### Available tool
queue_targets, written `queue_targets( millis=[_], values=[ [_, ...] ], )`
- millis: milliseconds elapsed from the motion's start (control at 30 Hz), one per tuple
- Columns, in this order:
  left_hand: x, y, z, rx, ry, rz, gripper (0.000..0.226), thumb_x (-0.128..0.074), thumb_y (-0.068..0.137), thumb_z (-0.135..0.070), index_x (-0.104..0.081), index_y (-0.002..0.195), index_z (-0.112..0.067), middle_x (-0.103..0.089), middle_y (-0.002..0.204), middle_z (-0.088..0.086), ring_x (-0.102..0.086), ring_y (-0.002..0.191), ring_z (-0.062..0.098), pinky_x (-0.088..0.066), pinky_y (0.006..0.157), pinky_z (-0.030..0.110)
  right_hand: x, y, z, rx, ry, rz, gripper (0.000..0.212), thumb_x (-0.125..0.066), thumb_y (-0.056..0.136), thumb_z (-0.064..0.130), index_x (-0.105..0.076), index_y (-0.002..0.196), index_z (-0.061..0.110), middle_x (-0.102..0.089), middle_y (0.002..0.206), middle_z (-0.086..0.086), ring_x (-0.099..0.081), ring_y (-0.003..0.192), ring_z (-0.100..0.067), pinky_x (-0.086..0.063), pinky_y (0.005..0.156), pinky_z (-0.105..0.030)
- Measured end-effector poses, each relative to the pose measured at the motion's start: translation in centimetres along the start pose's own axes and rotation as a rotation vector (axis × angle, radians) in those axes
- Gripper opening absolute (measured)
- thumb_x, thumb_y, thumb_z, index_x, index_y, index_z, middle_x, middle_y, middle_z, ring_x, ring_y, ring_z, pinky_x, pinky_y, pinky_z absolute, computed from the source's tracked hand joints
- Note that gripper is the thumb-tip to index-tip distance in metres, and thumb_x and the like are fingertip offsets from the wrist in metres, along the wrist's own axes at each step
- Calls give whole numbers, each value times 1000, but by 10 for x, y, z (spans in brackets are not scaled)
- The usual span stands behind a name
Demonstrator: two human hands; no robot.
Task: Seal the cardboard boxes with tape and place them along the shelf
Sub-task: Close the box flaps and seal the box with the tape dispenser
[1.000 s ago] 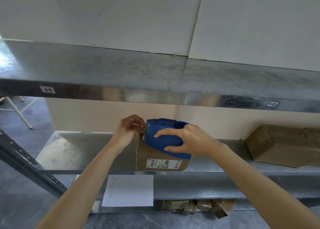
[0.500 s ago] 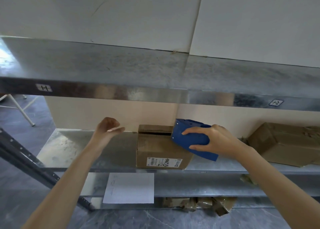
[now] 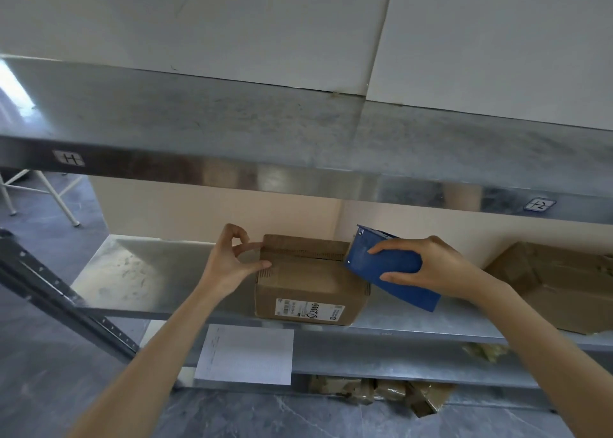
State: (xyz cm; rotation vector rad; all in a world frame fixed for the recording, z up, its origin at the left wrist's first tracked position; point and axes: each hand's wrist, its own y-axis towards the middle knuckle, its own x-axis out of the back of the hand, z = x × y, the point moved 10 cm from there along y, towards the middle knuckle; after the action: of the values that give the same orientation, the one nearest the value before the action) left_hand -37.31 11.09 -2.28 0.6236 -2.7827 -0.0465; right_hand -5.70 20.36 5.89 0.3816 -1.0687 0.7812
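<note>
The small cardboard box [image 3: 308,285] sits at the shelf's [image 3: 149,271] front edge: steady its left top edge, where your left hand's [image 3: 229,265] thumb and finger touch (pinching, I cannot tell), and run the blue tape dispenser [image 3: 388,268] gripped in your right hand [image 3: 441,268] straight along the seam; its label [image 3: 310,311] is too small to read, while the rail tag [image 3: 69,158] above reads H.

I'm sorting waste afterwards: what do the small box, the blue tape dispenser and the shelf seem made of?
The small box: brown corrugated cardboard, matt; fluting shows along its flap edges. The blue tape dispenser, held in the right hand: probably moulded plastic, smooth with a slight sheen; painted metal is possible. The shelf: metal, likely galvanised steel, grey, mottled, with dull reflections.
</note>
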Motion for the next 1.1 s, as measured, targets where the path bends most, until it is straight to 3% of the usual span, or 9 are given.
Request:
queue_targets(
  millis=[133,267,400,500,633,767,933,1100],
  values=[
    [-1,0,5,-21,61,-42,57,-89,66,-2,-41,91,-19,-53,95,-6,-70,92,0,-49,77,8,-5,5,-8,39,67,43,41,-72,80,54,-53,114,65,-64,114,28,-65,87,-6,-55,73,-27],
    [2,0,8,-30,102,-76,55,-88,65,-1,-42,94,-10,-53,97,-2,-68,90,-5,-51,75,11,-9,12,-13,74,156,102,39,-72,80,53,-57,115,60,-61,118,34,-60,103,6,-51,84,-17],
    [3,-2,13,-31,134,-88,54,-87,67,-2,-43,99,-4,-56,100,5,-70,94,3,-52,84,18,-11,22,-18,97,255,173,38,-78,80,42,-62,112,56,-60,118,36,-56,109,11,-43,88,-6],
    [5,-3,19,-1,126,-90,55,-87,67,-3,-42,99,-2,-59,104,15,-71,94,5,-52,90,26,-14,25,-22,98,309,222,39,-78,79,44,-63,114,52,-61,120,32,-57,110,9,-45,87,-7],
    [5,-3,21,20,144,-83,56,-90,63,-9,-42,92,-10,-63,105,17,-70,96,4,-46,90,14,-19,29,-29,91,359,273,41,-77,75,53,-65,115,50,-62,121,29,-58,111,6,-47,88,-14],
    [6,-1,23,25,128,-74,57,-91,61,-7,-42,90,-10,-56,94,5,-72,98,11,-49,95,35,-24,34,-32,89,372,304,44,-76,73,58,-65,115,49,-61,122,29,-58,111,4,-48,89,-18],
    [5,-4,15,17,128,-49,60,-88,54,-32,-43,88,-13,-55,91,2,-71,95,5,-52,87,22,-27,38,-37,85,434,334,38,-78,79,47,-67,115,46,-62,122,25,-60,112,1,-51,91,-20],
    [6,-4,14,9,187,-83,55,-92,60,-10,-44,86,-15,-55,89,7,-72,95,9,-51,92,34,-29,39,-41,84,448,355,36,-77,81,44,-66,116,45,-63,123,23,-60,111,-1,-51,93,-22]
  ],
)
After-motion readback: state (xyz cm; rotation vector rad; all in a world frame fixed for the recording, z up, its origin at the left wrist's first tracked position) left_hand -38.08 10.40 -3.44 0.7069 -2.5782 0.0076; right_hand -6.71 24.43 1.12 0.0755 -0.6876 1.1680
